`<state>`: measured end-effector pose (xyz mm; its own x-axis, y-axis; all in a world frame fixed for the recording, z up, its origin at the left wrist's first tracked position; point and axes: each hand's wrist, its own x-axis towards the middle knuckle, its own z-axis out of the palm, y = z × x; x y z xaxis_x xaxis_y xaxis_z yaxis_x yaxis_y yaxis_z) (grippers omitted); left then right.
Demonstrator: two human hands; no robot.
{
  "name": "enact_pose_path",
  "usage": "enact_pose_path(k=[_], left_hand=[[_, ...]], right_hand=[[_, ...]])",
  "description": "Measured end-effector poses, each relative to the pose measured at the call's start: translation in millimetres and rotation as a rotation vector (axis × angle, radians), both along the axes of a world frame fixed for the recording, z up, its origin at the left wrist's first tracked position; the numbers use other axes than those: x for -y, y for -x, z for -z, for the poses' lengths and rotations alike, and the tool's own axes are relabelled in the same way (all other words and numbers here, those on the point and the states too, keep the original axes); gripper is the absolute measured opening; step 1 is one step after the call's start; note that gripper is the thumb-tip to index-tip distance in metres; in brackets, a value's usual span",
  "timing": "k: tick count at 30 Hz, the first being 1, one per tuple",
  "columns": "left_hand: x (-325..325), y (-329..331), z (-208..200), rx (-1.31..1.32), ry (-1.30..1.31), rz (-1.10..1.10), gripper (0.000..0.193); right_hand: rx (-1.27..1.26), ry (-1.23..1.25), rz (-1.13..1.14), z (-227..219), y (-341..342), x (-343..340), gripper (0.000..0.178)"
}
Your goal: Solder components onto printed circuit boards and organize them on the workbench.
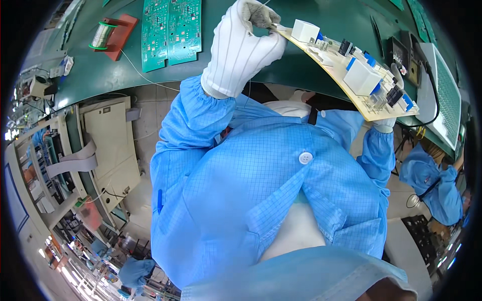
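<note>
A cream-coloured circuit board [346,90] is held tilted above the table's front edge, its component side up. White box-shaped parts, blue blocks and black heatsink-like pieces stand on it. My left hand [243,50], in a white striped glove, pinches the board's far left corner between thumb and fingertips. A thin wire shows by the fingers at the top edge; whether the hand grips it, I cannot tell. My right hand [385,124], also gloved, holds the board's right side from below; most of it is hidden behind the board, with a fingertip showing at the right edge.
On the green table [226,110] lie green circuit boards [170,32], left of my left hand. Farther left, a spool of solder wire [103,36] sits on a red-brown stand [123,37]. Tweezers [376,37], a dark box [398,55] and a light tray [442,95] with a black cable are right.
</note>
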<state>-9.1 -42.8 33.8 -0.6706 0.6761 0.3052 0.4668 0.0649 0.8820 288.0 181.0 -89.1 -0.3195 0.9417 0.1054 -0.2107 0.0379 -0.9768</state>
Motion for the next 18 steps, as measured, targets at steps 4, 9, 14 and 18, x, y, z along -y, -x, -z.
enact_pose_path(k=[4, 9, 14, 18], left_hand=[[-1, 1, 2, -0.141, -0.036, -0.037, 0.023], [3, 10, 5, -0.14, 0.009, 0.032, 0.023], [22, 31, -26, 0.246, -0.61, 0.238, 0.031], [26, -10, -105, -0.022, -0.657, 0.028, 0.026]], right_hand=[[-0.025, 0.02, -0.098, -10, -2, 12, 0.053], [0.284, -0.465, -0.046, -27, -11, 9, 0.058], [0.181, -0.621, 0.199, -175, -1, 21, 0.045], [0.808, -1.625, 0.037, -258, 42, 49, 0.018]])
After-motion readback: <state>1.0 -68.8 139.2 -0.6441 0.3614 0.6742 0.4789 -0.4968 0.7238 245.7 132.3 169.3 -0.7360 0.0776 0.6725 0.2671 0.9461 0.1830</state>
